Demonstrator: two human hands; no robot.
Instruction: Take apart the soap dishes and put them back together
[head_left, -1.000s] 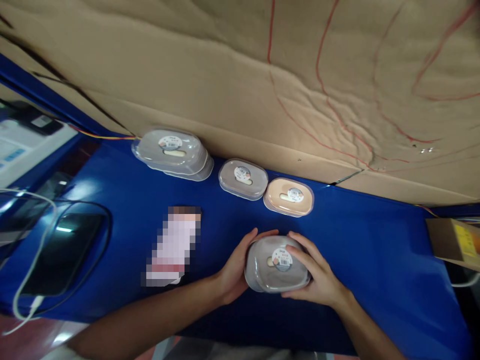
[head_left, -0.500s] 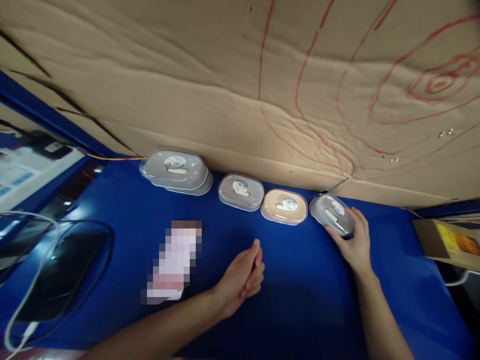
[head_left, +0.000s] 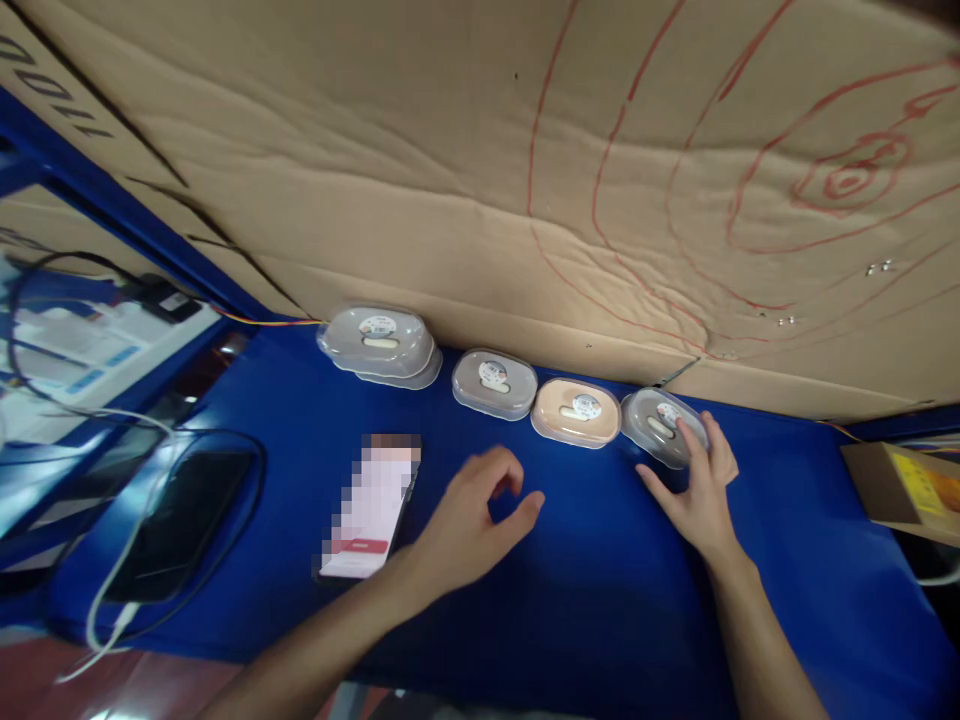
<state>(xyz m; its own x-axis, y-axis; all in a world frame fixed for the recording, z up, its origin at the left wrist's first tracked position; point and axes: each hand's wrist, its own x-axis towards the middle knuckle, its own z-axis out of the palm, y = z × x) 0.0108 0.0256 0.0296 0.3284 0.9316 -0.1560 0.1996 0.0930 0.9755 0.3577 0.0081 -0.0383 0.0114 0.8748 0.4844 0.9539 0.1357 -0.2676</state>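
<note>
The grey lidded container (head_left: 660,430) at the right end of the row is touched at its lid and side by the fingers of the right hand (head_left: 703,495), loosely spread, with the thumb held clear. From it, the peach lidded container (head_left: 576,413) is seen just beside at nine o'clock. Nothing is gripped by the left hand (head_left: 472,520), its fingers relaxed and parted from the thumb, with the lit smartphone (head_left: 367,520) at its nine o'clock.

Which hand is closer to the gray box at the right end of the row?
Right. The right hand is by the gray box, fingertips over its right side; the left hand is farther left, near the phone.
</note>
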